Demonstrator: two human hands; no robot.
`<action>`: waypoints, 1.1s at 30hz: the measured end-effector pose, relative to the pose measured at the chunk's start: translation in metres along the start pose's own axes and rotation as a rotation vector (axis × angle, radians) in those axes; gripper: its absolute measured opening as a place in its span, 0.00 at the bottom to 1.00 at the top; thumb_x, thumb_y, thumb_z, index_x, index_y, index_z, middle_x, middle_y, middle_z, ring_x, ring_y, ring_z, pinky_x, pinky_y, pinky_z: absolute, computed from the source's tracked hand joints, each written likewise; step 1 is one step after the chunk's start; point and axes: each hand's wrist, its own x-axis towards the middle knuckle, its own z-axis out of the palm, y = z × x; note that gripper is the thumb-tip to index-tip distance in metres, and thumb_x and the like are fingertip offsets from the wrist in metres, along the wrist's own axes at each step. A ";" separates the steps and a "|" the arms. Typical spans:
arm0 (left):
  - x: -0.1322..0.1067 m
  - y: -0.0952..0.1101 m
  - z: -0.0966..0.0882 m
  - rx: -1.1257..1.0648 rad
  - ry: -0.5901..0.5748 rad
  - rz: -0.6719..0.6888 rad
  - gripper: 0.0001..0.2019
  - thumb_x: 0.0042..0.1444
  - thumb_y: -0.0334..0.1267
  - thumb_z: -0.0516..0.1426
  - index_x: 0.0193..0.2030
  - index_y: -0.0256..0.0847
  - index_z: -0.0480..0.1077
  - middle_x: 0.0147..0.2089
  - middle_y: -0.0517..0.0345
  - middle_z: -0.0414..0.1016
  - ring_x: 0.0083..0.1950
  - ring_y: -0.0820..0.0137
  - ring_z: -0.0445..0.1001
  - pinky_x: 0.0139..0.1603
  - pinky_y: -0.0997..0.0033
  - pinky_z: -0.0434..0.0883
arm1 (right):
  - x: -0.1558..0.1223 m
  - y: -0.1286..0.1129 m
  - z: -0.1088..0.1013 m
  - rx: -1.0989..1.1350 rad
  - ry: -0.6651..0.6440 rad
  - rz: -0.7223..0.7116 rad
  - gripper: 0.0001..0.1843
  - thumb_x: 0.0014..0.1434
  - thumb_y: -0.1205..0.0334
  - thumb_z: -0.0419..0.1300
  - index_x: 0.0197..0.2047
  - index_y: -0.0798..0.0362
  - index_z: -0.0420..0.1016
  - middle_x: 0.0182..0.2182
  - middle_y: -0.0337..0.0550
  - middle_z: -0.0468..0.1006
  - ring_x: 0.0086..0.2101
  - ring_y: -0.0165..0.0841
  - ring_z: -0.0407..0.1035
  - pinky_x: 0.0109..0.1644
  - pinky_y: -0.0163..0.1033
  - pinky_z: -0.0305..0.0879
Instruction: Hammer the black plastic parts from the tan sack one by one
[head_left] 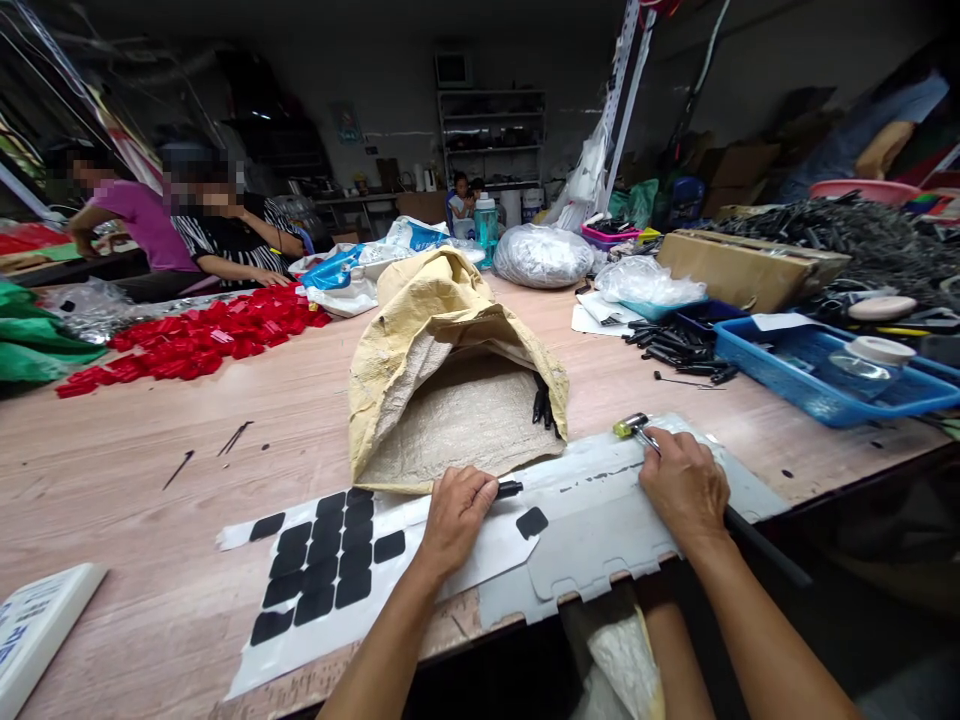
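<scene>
My left hand (459,515) is closed around a small black cylindrical piece (511,489), its end poking out past the thumb. In my right hand (686,485) is a small hammer (631,425) with a yellowish face; its dark handle slants back toward the table's front edge. Beneath both hands lies a grey plastic board (592,535). A white sheet of black stickers (324,545) stretches left from it, and one loose black sticker (532,522) is near my left hand. Just beyond, a yellow woven sack (450,300) gapes toward me with a few black pieces inside.
Red pieces (217,335) are heaped at the left, near two seated people. To the right are a pile of black pieces (679,345), a blue tray (825,385) holding a jar, and a cardboard box (739,270). A white box (45,630) sits at the near left.
</scene>
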 end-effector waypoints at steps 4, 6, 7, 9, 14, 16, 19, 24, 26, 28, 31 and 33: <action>-0.003 0.010 -0.005 0.015 -0.028 0.001 0.19 0.70 0.47 0.46 0.36 0.44 0.74 0.40 0.56 0.76 0.49 0.59 0.68 0.54 0.53 0.60 | 0.001 -0.002 -0.002 -0.007 -0.018 0.005 0.16 0.66 0.63 0.55 0.54 0.52 0.77 0.40 0.48 0.76 0.40 0.39 0.66 0.40 0.42 0.52; -0.012 0.023 -0.011 0.019 -0.051 0.042 0.17 0.70 0.46 0.48 0.36 0.45 0.75 0.40 0.55 0.76 0.50 0.58 0.69 0.57 0.51 0.61 | 0.001 -0.003 -0.003 -0.001 -0.023 0.007 0.16 0.66 0.63 0.56 0.54 0.52 0.77 0.40 0.48 0.76 0.41 0.39 0.66 0.40 0.42 0.52; -0.020 0.030 -0.014 0.014 -0.066 0.077 0.16 0.69 0.46 0.50 0.37 0.46 0.76 0.43 0.54 0.76 0.53 0.57 0.68 0.59 0.50 0.61 | 0.001 -0.004 -0.003 0.002 -0.023 0.009 0.16 0.66 0.63 0.56 0.54 0.52 0.77 0.40 0.48 0.76 0.41 0.39 0.66 0.40 0.42 0.52; -0.038 0.043 -0.019 -0.007 -0.135 0.155 0.12 0.68 0.45 0.53 0.39 0.48 0.77 0.54 0.53 0.75 0.61 0.55 0.66 0.64 0.49 0.61 | 0.000 -0.004 -0.004 0.005 -0.020 0.016 0.16 0.66 0.63 0.56 0.54 0.51 0.77 0.41 0.48 0.77 0.41 0.39 0.66 0.40 0.42 0.51; -0.088 0.041 -0.007 0.005 -0.401 0.201 0.06 0.63 0.45 0.60 0.43 0.55 0.80 0.75 0.61 0.56 0.75 0.49 0.52 0.71 0.43 0.59 | -0.002 -0.004 -0.003 0.007 0.000 0.017 0.16 0.65 0.62 0.56 0.54 0.50 0.77 0.41 0.48 0.77 0.41 0.40 0.66 0.39 0.43 0.50; -0.101 0.030 0.005 0.059 -0.417 0.232 0.07 0.59 0.47 0.64 0.42 0.54 0.80 0.78 0.60 0.51 0.76 0.42 0.48 0.71 0.36 0.57 | -0.003 -0.003 -0.002 0.004 0.004 0.013 0.16 0.65 0.62 0.57 0.54 0.50 0.77 0.40 0.48 0.76 0.41 0.39 0.65 0.39 0.43 0.49; -0.105 0.025 0.012 0.106 -0.334 0.276 0.13 0.51 0.51 0.69 0.42 0.53 0.81 0.78 0.57 0.53 0.75 0.36 0.49 0.70 0.32 0.56 | -0.004 -0.003 -0.001 -0.014 0.008 0.008 0.16 0.65 0.62 0.57 0.54 0.51 0.77 0.40 0.48 0.76 0.40 0.39 0.65 0.39 0.42 0.49; -0.032 0.057 -0.006 -0.092 -0.106 0.183 0.09 0.61 0.44 0.61 0.45 0.48 0.79 0.51 0.52 0.81 0.54 0.58 0.75 0.57 0.59 0.72 | -0.005 -0.005 -0.001 -0.030 0.019 0.000 0.16 0.65 0.62 0.56 0.55 0.51 0.76 0.41 0.49 0.76 0.42 0.40 0.65 0.39 0.43 0.50; 0.021 0.066 -0.009 -0.116 0.009 0.054 0.11 0.64 0.44 0.57 0.45 0.43 0.79 0.45 0.52 0.83 0.45 0.62 0.79 0.47 0.66 0.74 | -0.004 -0.005 -0.002 -0.024 0.014 -0.003 0.16 0.65 0.62 0.56 0.54 0.51 0.76 0.41 0.49 0.76 0.42 0.41 0.66 0.39 0.43 0.51; 0.075 0.068 -0.003 -0.043 0.107 -0.061 0.12 0.64 0.43 0.56 0.44 0.41 0.79 0.43 0.53 0.83 0.43 0.64 0.79 0.44 0.68 0.73 | -0.003 -0.005 -0.004 -0.012 0.006 0.000 0.16 0.65 0.63 0.56 0.54 0.52 0.76 0.40 0.49 0.76 0.41 0.40 0.66 0.39 0.43 0.51; 0.136 0.065 0.013 0.047 0.143 -0.137 0.11 0.62 0.41 0.56 0.41 0.40 0.80 0.42 0.49 0.84 0.46 0.61 0.79 0.47 0.67 0.71 | -0.002 -0.006 -0.006 0.008 -0.004 0.004 0.15 0.64 0.64 0.57 0.53 0.52 0.76 0.40 0.49 0.76 0.41 0.40 0.66 0.39 0.43 0.53; 0.159 0.062 0.024 0.103 0.127 -0.183 0.10 0.59 0.42 0.58 0.39 0.41 0.79 0.43 0.47 0.84 0.48 0.58 0.79 0.46 0.65 0.70 | -0.001 -0.007 -0.007 0.017 -0.007 0.006 0.16 0.64 0.64 0.57 0.53 0.52 0.76 0.40 0.49 0.76 0.41 0.40 0.65 0.39 0.43 0.53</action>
